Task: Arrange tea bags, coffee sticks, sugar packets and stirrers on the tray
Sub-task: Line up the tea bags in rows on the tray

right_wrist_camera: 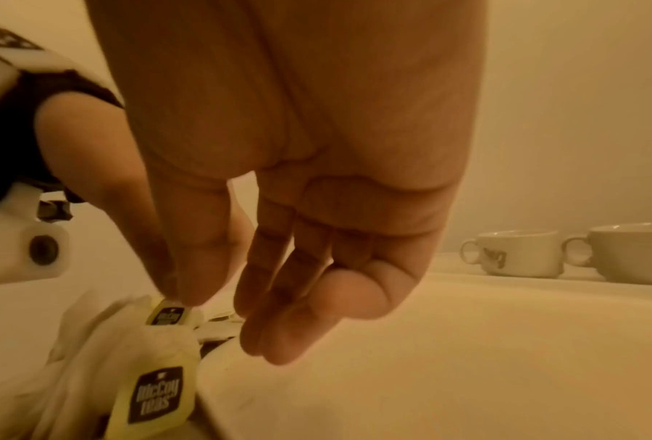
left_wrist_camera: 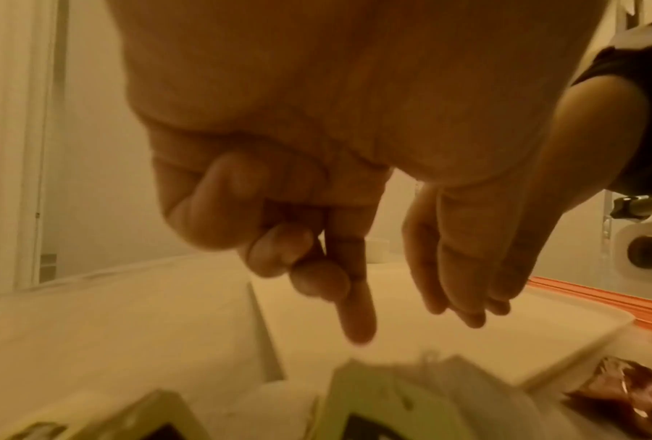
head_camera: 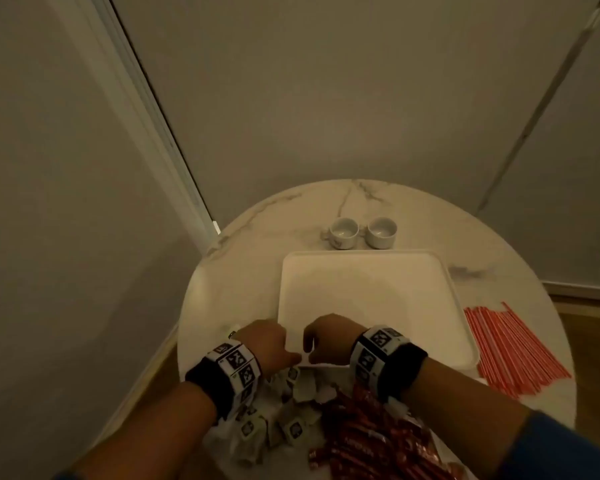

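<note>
A white tray [head_camera: 378,299] lies bare in the middle of the round table. Just off its near left corner sits a heap of yellow-tagged tea bags [head_camera: 291,424] [right_wrist_camera: 155,396], with red coffee sticks [head_camera: 368,438] to their right. Red-and-white stirrers [head_camera: 513,348] lie to the right of the tray. Both hands meet at that corner. My left hand [head_camera: 267,341] [left_wrist_camera: 317,282] has three fingers curled and the index pointing down over a tea bag [left_wrist_camera: 392,402], holding nothing I can see. My right hand [head_camera: 329,337] [right_wrist_camera: 222,309] hangs with straight fingers, its thumb tip on a tea-bag tag [right_wrist_camera: 168,315].
Two white cups [head_camera: 342,232] [head_camera: 381,232] stand behind the tray near the table's far edge [head_camera: 361,183]. Walls close in behind the marble table, on the left and on the right. The stirrers reach close to the table's right rim.
</note>
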`<action>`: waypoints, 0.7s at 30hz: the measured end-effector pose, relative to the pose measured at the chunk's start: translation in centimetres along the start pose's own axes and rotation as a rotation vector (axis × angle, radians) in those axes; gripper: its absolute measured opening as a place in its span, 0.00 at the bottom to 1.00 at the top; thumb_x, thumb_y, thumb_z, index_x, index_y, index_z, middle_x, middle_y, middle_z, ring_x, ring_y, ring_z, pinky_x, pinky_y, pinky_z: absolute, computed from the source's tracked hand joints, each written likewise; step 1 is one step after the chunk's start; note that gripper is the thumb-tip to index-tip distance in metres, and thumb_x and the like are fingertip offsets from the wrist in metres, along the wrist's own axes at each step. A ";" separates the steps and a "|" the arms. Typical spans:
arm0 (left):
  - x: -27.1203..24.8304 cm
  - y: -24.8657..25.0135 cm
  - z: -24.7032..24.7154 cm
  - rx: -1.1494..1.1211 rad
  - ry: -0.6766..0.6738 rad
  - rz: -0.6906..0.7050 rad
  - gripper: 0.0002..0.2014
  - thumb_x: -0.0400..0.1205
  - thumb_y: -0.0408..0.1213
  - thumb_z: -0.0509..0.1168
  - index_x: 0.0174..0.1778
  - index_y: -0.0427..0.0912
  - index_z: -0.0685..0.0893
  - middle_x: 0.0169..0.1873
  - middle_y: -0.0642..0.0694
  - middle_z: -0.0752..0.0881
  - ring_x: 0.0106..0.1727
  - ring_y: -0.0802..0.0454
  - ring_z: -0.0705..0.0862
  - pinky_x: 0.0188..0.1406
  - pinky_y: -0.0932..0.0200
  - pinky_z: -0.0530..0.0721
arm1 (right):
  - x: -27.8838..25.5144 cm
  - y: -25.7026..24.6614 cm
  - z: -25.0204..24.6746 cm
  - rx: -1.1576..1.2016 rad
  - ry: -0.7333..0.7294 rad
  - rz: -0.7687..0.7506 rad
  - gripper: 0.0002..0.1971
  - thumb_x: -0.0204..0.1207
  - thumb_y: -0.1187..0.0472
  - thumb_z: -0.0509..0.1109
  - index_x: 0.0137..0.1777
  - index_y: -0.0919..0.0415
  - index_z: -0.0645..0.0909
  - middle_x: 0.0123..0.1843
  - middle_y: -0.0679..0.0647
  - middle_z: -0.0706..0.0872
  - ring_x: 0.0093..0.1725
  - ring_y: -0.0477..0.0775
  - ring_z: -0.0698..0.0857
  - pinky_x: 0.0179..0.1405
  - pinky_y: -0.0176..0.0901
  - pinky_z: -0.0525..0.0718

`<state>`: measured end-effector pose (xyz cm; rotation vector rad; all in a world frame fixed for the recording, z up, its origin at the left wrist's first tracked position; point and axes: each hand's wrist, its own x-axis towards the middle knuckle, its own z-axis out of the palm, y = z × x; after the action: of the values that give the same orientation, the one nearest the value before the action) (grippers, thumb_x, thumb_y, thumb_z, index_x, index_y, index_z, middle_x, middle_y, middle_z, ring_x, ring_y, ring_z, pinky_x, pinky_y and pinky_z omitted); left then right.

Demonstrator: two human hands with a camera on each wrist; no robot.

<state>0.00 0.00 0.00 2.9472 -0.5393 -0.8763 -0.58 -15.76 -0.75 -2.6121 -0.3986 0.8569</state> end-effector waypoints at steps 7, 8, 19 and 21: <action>2.0 -0.4 1.3 -0.095 -0.134 0.012 0.12 0.78 0.44 0.68 0.46 0.37 0.87 0.33 0.49 0.78 0.42 0.50 0.80 0.44 0.56 0.80 | 1.7 -0.5 0.9 0.075 0.019 0.020 0.17 0.77 0.61 0.72 0.66 0.59 0.82 0.64 0.57 0.83 0.64 0.58 0.81 0.60 0.44 0.77; 2.1 -0.4 1.1 -0.125 -0.122 0.024 0.09 0.77 0.41 0.68 0.44 0.38 0.87 0.31 0.50 0.77 0.42 0.51 0.80 0.44 0.57 0.80 | 1.8 -0.5 0.9 0.085 0.034 0.009 0.17 0.77 0.61 0.72 0.66 0.59 0.82 0.65 0.57 0.83 0.64 0.58 0.81 0.62 0.45 0.77; 1.4 -1.6 -3.7 -0.394 0.057 0.188 0.10 0.77 0.37 0.69 0.31 0.53 0.81 0.29 0.56 0.80 0.33 0.60 0.77 0.35 0.67 0.76 | 1.2 0.3 -1.0 0.511 0.018 -0.053 0.05 0.79 0.63 0.65 0.50 0.60 0.83 0.47 0.57 0.86 0.43 0.52 0.84 0.32 0.37 0.79; 1.1 -1.5 -4.3 -0.467 0.085 0.178 0.06 0.78 0.36 0.68 0.36 0.50 0.83 0.31 0.53 0.84 0.33 0.58 0.81 0.31 0.66 0.80 | 0.8 0.7 -1.4 0.618 0.028 -0.052 0.06 0.79 0.63 0.64 0.47 0.55 0.82 0.48 0.53 0.87 0.44 0.50 0.86 0.33 0.37 0.80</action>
<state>3.65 0.73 2.83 2.4608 -0.5012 -0.7338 1.01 -16.39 -0.41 -2.0307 -0.1560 0.7733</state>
